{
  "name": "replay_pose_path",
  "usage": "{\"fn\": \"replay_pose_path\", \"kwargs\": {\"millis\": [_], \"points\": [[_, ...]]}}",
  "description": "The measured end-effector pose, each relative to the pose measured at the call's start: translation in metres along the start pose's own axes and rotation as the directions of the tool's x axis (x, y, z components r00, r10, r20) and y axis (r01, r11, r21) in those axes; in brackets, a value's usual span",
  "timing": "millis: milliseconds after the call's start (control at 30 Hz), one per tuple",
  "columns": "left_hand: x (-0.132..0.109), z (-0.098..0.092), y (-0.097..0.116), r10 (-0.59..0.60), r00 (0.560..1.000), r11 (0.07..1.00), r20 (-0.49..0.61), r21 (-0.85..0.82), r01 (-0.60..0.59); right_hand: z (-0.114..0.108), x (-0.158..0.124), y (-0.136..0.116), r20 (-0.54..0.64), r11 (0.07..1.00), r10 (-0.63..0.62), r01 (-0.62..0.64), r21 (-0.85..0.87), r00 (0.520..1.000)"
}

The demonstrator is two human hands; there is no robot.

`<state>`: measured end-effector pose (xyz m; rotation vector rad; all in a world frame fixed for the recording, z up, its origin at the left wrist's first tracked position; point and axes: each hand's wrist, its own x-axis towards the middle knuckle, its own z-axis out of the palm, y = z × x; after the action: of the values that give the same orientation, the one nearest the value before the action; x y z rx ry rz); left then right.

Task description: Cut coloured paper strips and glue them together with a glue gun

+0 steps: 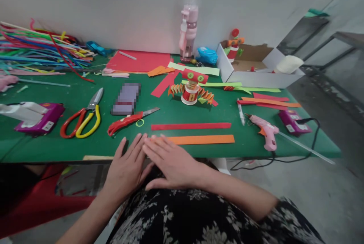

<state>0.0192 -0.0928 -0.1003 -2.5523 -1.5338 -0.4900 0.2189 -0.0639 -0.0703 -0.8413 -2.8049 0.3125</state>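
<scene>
At the table's front edge my left hand (125, 168) lies flat with its fingers stretched out, holding nothing. My right hand (174, 162) is also flat, its fingertips close against those of the left and over the left end of an orange paper strip (204, 139). A red paper strip (190, 126) runs parallel just behind it. Beyond the strips stands a paper figure (190, 94) with a red-and-white cup body, folded accordion arms and a red rolled head with green eyes. A red-handled utility knife (125, 123) and a small green ring (140, 123) lie near my left fingers.
Scissors (88, 117), a phone (126, 99) and a purple power socket (42, 118) are on the left. To the right lie a pink glue gun (265, 130) with its cable, another socket (294, 122) and a white box (256, 77). A bottle (188, 33) stands by the wall.
</scene>
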Motion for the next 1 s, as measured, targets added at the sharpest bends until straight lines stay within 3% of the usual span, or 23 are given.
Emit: {"fn": "replay_pose_path", "kwargs": {"millis": [100, 200, 467, 667, 767, 1000], "points": [[-0.001, 0.0, 0.001, -0.015, 1.0, 1.0, 0.008, -0.009, 0.015, 0.019, 0.013, -0.009, -0.009, 0.999, 0.04, -0.04, 0.032, 0.999], [-0.002, 0.002, 0.002, -0.031, 0.999, 0.999, -0.004, -0.019, 0.031, 0.024, 0.001, -0.006, -0.002, 0.993, 0.115, -0.115, 0.036, 0.993], [-0.005, 0.005, -0.008, 0.081, 0.997, 0.993, -0.019, 0.088, -0.079, 0.01, -0.049, 0.018, 0.046, 0.97, 0.243, -0.242, -0.027, 0.969], [-0.008, 0.001, -0.006, -0.007, 1.0, 0.999, 0.016, -0.045, 0.008, 0.0, -0.097, 0.033, 0.056, 0.937, 0.34, -0.333, -0.107, 0.939], [-0.008, 0.0, -0.003, -0.07, 0.997, 0.99, 0.04, -0.119, 0.074, -0.006, -0.121, 0.041, 0.034, 0.896, 0.432, -0.424, -0.128, 0.901], [-0.008, 0.001, -0.003, -0.06, 0.998, 0.993, 0.014, -0.097, 0.061, -0.014, -0.161, 0.057, -0.045, 0.824, 0.543, -0.542, -0.166, 0.839]]}}
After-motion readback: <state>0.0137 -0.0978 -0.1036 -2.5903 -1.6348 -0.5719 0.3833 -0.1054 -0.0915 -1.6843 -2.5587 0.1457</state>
